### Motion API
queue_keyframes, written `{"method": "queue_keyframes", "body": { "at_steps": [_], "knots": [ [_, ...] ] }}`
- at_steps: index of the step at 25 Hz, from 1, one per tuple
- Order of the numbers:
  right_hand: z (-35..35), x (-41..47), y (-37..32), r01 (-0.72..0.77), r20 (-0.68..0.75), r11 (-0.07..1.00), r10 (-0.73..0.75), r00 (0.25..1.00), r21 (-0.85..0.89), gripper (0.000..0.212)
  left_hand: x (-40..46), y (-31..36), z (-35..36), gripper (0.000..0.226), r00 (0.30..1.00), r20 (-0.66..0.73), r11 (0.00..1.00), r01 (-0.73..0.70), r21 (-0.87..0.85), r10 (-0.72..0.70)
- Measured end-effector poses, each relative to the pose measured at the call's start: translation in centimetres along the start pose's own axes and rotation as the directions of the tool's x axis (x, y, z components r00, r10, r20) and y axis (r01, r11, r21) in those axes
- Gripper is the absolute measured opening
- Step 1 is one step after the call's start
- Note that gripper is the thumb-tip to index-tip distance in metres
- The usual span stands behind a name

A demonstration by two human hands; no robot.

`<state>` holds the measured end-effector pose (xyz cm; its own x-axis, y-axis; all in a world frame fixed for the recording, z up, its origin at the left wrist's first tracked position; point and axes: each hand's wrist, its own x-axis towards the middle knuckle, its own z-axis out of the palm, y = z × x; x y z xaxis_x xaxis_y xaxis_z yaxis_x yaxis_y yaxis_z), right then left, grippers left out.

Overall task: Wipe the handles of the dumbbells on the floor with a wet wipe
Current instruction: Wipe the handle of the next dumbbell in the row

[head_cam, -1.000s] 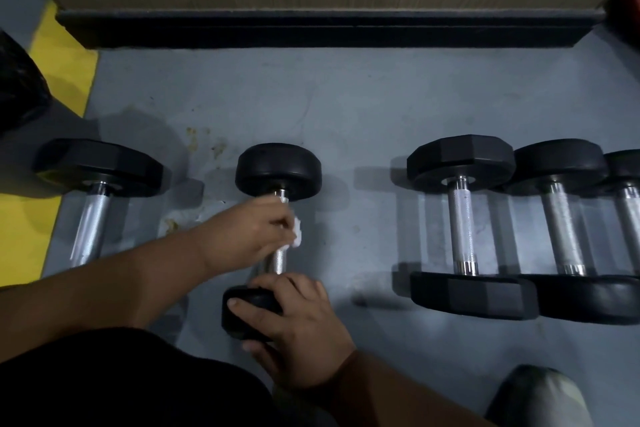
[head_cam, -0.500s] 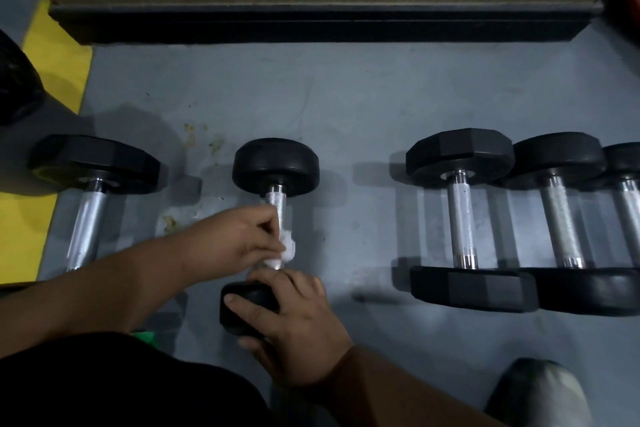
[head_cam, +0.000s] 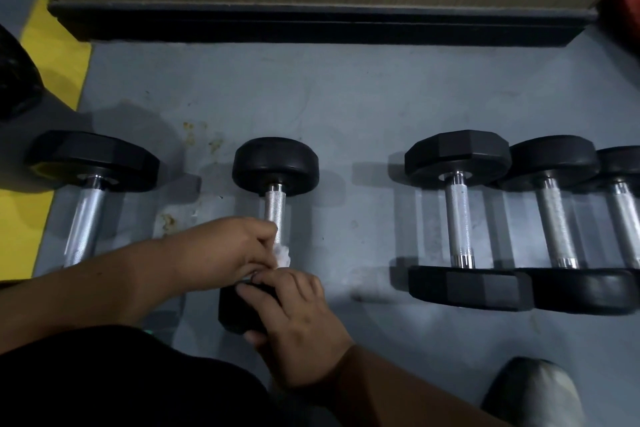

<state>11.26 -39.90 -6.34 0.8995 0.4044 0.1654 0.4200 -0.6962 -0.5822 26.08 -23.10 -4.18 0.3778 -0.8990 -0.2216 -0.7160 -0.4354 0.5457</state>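
A small dumbbell (head_cam: pixel 276 166) with round black heads lies on the grey floor in front of me. My left hand (head_cam: pixel 221 250) pinches a white wet wipe (head_cam: pixel 283 255) round the lower end of its knurled steel handle (head_cam: pixel 275 210). My right hand (head_cam: pixel 294 315) grips the near black head (head_cam: pixel 235 308) of the same dumbbell, its fingers curled over the top. A larger dumbbell (head_cam: pixel 90 163) lies to the left, and three more lie side by side on the right, the nearest being hexagonal (head_cam: pixel 459 218).
A wooden wall with a black skirting (head_cam: pixel 318 24) runs along the back. Yellow floor marking (head_cam: pixel 20 208) lies at the left, beside a dark object (head_cam: pixel 14 80). My shoe tip (head_cam: pixel 533 392) shows at the bottom right, my dark clothing at the bottom left.
My left hand has slid the wipe down the handle from near the far head to the near end. More bare handle now shows above it. My right hand stays on the near head.
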Motion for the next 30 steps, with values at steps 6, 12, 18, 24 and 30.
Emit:
{"method": "queue_keyframes", "body": {
  "at_steps": [6, 12, 18, 24, 30],
  "knots": [
    [0.3, 0.0, 0.0, 0.012, -0.021, 1.000, -0.013, 1.000, -0.013, 0.053, 1.4, -0.4, 0.0, 0.018, 0.953, -0.261, 0.985, 0.132, -0.112, -0.157],
    [1.0, 0.3, -0.3, -0.001, -0.013, 0.998, 0.000, 1.000, -0.061, 0.058, 3.0, 0.0, -0.8, 0.025, 0.869, -0.366, 0.943, 0.308, -0.129, -0.334],
    [1.4, 0.8, -0.5, -0.002, -0.098, 1.000, 0.003, 0.995, 0.004, 0.055, -0.6, 0.9, -0.4, 0.019, 0.981, 0.010, 0.947, 0.190, -0.258, -0.194],
    [0.7, 0.4, -0.1, 0.035, -0.033, 0.999, -0.034, 0.999, 0.024, 0.055, 1.5, 0.2, -0.5, 0.010, 0.915, -0.304, 0.955, 0.204, -0.213, -0.264],
    [0.4, -0.5, 0.1, 0.012, 0.012, 0.999, -0.012, 1.000, -0.031, 0.061, 2.8, -0.8, -0.6, 0.012, 0.842, -0.420, 0.940, 0.284, -0.188, -0.338]
  ]
}}
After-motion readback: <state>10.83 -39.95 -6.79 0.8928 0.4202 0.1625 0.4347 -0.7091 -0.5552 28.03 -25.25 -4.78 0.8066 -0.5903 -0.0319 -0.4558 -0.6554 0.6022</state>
